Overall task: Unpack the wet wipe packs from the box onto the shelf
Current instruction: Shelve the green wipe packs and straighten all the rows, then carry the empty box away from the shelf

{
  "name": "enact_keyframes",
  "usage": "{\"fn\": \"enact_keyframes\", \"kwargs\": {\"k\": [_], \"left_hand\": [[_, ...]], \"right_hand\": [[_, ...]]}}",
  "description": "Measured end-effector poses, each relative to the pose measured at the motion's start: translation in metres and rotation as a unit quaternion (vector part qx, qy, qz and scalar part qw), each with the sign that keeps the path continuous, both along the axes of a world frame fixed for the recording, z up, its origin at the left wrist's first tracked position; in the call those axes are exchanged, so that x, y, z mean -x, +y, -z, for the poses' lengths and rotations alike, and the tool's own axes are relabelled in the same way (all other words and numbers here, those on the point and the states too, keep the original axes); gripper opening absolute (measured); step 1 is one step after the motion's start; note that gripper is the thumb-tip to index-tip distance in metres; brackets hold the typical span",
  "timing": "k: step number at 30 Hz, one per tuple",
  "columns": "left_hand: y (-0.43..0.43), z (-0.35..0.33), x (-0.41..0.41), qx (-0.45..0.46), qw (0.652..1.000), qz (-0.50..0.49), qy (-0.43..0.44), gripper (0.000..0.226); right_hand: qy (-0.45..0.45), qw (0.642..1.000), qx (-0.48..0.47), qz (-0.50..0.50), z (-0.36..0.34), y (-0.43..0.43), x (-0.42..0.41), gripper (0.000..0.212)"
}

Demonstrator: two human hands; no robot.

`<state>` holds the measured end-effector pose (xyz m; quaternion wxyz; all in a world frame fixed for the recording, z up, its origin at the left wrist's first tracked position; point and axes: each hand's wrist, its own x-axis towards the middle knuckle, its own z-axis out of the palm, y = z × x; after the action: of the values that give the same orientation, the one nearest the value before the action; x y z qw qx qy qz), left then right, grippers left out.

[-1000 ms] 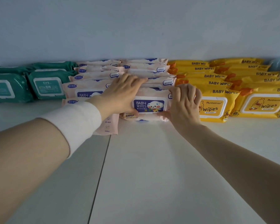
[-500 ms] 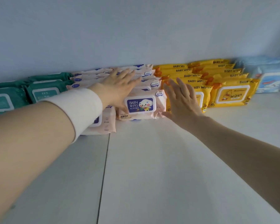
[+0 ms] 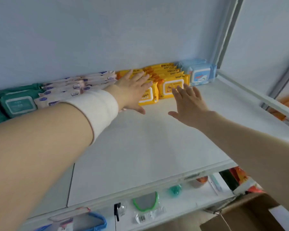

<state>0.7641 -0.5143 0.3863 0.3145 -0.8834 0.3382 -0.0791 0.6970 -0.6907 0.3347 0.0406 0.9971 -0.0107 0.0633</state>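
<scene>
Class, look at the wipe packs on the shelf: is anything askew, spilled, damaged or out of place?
Nothing stands out. The green packs, pink packs, yellow packs and blue packs stand in colour groups along the back wall, none visibly torn or spilled. The left arm hides the front pink packs.

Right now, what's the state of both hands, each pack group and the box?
left hand, open, fingers straight, laid over the left yellow row, holding nothing.
right hand, open, fingers spread before the right yellow row, holding nothing.
yellow packs, shelved in two rows, front lids shut.
pink packs, shelved, overlapping.
green packs, shelved, front lid shut.
blue packs, shelved at right end.
box, below the shelf, contents hidden.
</scene>
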Motion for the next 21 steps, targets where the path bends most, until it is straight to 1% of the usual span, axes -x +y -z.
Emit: {"fn": "enact_keyframes", "kwargs": {"k": [3, 7, 10, 13, 17, 21], "left_hand": [[-0.041, 0.008, 0.045, 0.004, 1.0, 0.022, 0.021, 0.103], [-0.102, 0.018, 0.098, 0.028, 0.995, 0.086, 0.044, 0.1], [-0.151, 0.026, 0.133, 0.047, 0.986, 0.146, 0.058, 0.099], [-0.2, 0.037, 0.161, 0.041, 0.976, 0.196, 0.083, 0.097], [-0.256, 0.066, 0.193, 0.022, 0.959, 0.26, 0.112, 0.089], [-0.297, 0.114, 0.22, -0.012, 0.936, 0.318, 0.148, 0.081]], "right_hand": [[0.002, 0.999, -0.017, 0.027, 0.007, -0.034, 0.052, 0.081], [0.022, 0.997, -0.022, 0.073, 0.02, -0.085, 0.123, 0.08], [0.04, 0.991, -0.024, 0.127, 0.027, -0.127, 0.172, 0.079], [0.052, 0.98, -0.028, 0.192, 0.037, -0.166, 0.216, 0.077], [0.074, 0.952, -0.06, 0.291, 0.06, -0.204, 0.275, 0.073], [0.124, 0.909, -0.069, 0.392, 0.098, -0.228, 0.34, 0.067]]}}
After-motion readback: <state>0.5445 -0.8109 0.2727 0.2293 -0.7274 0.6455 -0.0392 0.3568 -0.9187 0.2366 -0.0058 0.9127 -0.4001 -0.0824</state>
